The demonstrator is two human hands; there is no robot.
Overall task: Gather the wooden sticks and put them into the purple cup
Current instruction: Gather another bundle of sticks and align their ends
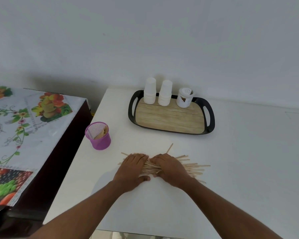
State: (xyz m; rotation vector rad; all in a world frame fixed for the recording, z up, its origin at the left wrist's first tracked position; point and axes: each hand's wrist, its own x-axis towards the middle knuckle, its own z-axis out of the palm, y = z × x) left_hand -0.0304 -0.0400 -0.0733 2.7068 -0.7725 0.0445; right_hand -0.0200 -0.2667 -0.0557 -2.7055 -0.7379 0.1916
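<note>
A loose pile of thin wooden sticks [191, 165] lies on the white table in front of me. My left hand [134, 168] presses on the pile's left part, fingers curled over the sticks and thumb underneath at the near side. My right hand [169, 167] covers the pile's middle in the same way, fingertips nearly touching the left hand's. Stick ends fan out to the right and left of both hands. The purple mesh cup [98, 138] stands upright to the far left near the table's left edge, with several sticks inside it.
A black tray [171, 118] with a wood-look base sits at the back, holding two stacks of white paper cups [149, 91] and a white jar [185, 98]. A lower table with a fruit-print cloth [24, 128] adjoins on the left. A white wall stands behind.
</note>
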